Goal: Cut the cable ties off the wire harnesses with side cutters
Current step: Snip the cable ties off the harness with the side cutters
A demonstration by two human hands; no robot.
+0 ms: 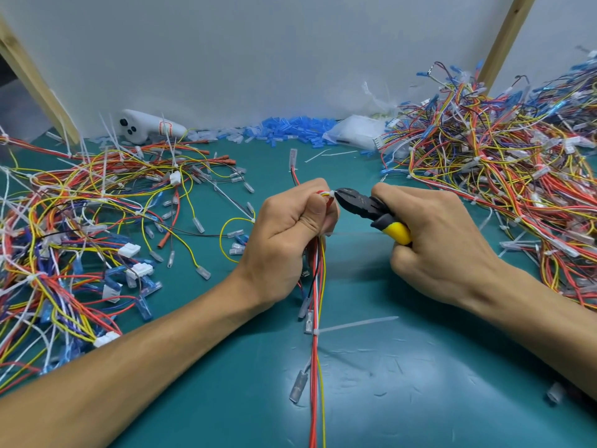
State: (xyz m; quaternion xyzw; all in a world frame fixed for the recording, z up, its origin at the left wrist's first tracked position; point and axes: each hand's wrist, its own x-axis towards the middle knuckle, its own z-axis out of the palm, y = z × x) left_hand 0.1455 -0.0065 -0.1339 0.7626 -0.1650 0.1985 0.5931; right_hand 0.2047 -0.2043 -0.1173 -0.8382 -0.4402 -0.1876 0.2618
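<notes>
L side: tangled pile of red/yellow/blue wire harnesses [80, 221] on the teal mat [420, 383], well apart from the work.

L hand [290, 227] is clenched round a thin red/yellow/white wire bundle [318, 367]. Bundle axis runs near-vertical in view, from the fist down toward the person.

Small white plastic cable tie [331, 194] sits at the top of the fist, on its R side.

Black-headed side cutters w/ yellow-black grips [365, 206] come in from the R, long axis approx horizontal, nose at the tie. R hand [436, 234] is wrapped round the grips. So the cut goes across the bundle axis: R hand cuts, L steadies.

Can't tell if the blades straddle the tie only or also catch a wire, as the tip is small and partly behind the fingers. Blade gap unclear.

2nd white tie [355, 324] is lower on the bundle, tail pointing R, not yet cut.

Far R: bigger wire heap [517, 163].
</notes>
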